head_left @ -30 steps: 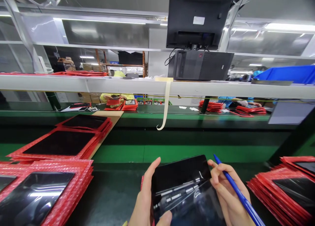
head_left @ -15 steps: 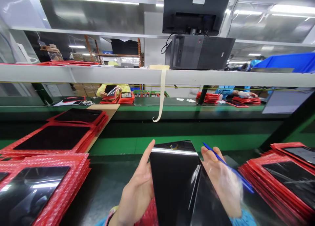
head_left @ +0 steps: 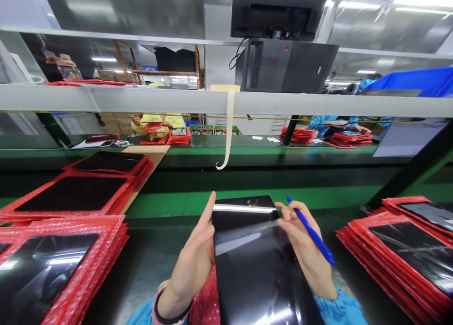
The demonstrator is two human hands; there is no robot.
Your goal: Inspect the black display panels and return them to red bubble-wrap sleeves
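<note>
A glossy black display panel (head_left: 244, 213) is tilted up in front of me. My left hand (head_left: 198, 252) grips it along its left edge, thumb and fingers at the side. A clear protective film (head_left: 247, 254) lies over the lower part of the panel, its top edge lifted and running across the glass. My right hand (head_left: 306, 240) pinches that film at its upper right corner. Also tucked in the right hand is a blue pen (head_left: 313, 233), slanting down to the right. Red bubble wrap (head_left: 207, 299) shows beneath the panel, mostly hidden.
Stacks of red bubble-wrap sleeves (head_left: 109, 259) with black panels stand at left; another sleeve stack (head_left: 371, 259) is at right. A white shelf beam (head_left: 159, 100) crosses ahead, with a paper strip (head_left: 229, 131) hanging from it. Co-workers (head_left: 166, 122) sit beyond the bench.
My right hand has moved left and inward over the panel's right edge, bringing the pen along. The film now stretches across the panel instead of bunching by the right wrist.
</note>
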